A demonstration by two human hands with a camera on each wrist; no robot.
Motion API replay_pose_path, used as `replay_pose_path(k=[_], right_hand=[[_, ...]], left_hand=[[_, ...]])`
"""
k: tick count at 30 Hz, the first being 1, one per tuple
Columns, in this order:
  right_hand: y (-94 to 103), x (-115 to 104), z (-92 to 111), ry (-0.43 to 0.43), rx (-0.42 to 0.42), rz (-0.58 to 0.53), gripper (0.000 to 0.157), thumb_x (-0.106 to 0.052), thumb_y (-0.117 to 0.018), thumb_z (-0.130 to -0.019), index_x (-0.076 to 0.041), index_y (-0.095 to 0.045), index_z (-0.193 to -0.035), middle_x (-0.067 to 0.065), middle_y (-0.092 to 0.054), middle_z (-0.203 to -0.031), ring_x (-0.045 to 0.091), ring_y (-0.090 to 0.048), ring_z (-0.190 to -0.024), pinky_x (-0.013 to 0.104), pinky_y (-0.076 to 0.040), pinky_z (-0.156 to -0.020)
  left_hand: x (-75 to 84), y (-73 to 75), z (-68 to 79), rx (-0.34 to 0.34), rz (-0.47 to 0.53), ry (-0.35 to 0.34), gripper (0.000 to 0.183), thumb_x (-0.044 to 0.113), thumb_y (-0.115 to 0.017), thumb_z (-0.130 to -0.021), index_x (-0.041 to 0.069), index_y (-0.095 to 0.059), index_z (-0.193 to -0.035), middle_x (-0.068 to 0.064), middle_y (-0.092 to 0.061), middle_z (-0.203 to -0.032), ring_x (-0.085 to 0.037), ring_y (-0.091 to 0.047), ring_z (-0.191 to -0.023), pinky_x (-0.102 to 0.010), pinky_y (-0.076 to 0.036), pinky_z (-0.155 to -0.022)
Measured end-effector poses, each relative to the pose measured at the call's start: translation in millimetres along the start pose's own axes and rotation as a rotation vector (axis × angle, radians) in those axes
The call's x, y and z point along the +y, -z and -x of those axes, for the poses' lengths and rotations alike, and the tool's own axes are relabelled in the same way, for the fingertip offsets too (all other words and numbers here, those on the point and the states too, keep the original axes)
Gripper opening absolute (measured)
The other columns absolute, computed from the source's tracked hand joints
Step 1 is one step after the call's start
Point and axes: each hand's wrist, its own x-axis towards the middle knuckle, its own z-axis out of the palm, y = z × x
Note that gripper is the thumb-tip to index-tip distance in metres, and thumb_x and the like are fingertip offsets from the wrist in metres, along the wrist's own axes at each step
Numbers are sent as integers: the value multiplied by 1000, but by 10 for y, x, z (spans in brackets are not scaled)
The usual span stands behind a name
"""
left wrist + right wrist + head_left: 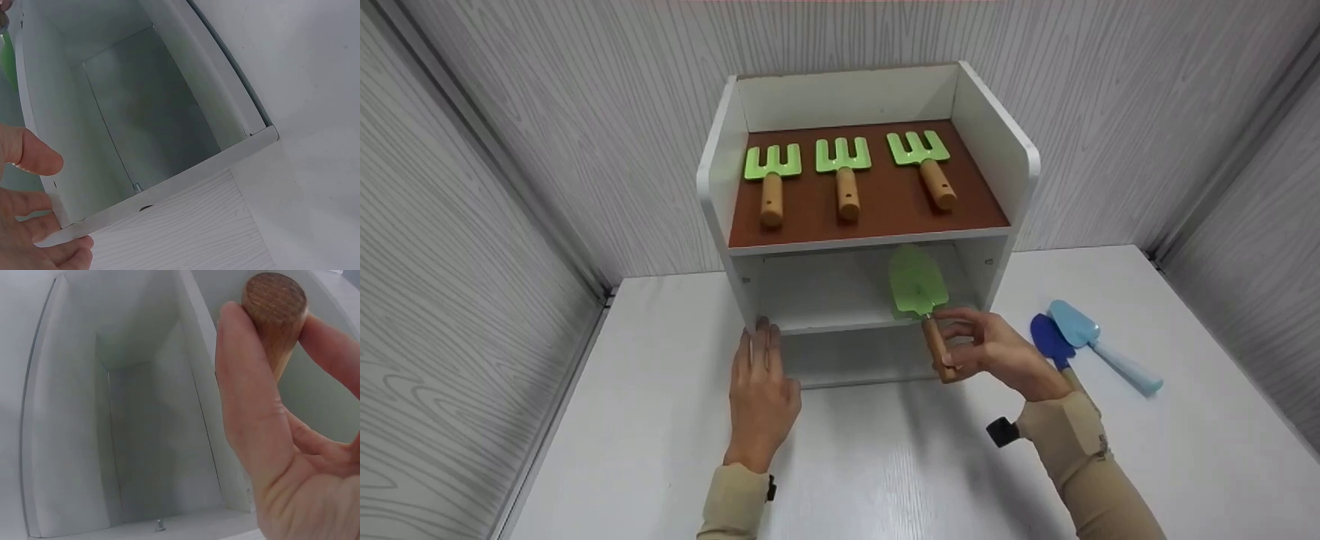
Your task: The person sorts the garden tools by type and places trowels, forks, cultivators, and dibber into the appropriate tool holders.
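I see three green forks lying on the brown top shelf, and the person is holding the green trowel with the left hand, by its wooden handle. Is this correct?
Not entirely: the head view shows the right hand holding the green trowel by its wooden handle. The three green forks do lie on the brown top shelf.

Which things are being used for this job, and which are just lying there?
Being used:
green trowel, in right hand
white shelf, touched by left hand

Just lying there, for now:
three green forks, atop shelf
dark blue trowel, light blue trowel, on table
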Motion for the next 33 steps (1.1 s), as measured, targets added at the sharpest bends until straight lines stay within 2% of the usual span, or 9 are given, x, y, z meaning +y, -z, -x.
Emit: replay_pose_path(k=[5,12,20,33], right_hand=[[-25,-70,-65,-9,6,6,76,-2,-72,-84,10,-35,-149,21,-57,-125,29,-64,-103,40,-60,-77],[-73,-119,-120,-32,19,23,77,-2,-72,-83,6,-36,-151,23,-54,-132,30,-59,-112,39,-59,-82],[-124,-131,-174,-22,13,-24,75,-1,-71,-86,9,-35,-151,24,-54,-131,28,-64,-107,39,-60,-81],[-203,-176,-280,-48,20,-50,72,0,-70,-87,9,-37,-150,23,-56,-131,27,-63,-107,40,-60,-80]], left_hand=[[10,15,-3,-14,-4,8,65,-3,-63,-81,-17,-44,-142,-32,-44,-147,-54,-44,-130,-59,-40,-107],[-10,-5,-13,-3,2,10,66,-6,-64,-78,-17,-45,-141,-32,-45,-146,-54,-45,-129,-59,-41,-105],[-7,-2,1,-19,2,19,67,-5,-66,-79,-16,-44,-142,-32,-43,-148,-53,-43,-131,-60,-41,-106],[5,5,-6,-11,31,25,65,-6,-64,-80,-17,-45,-141,-31,-44,-148,-55,-43,-131,-60,-39,-107]])
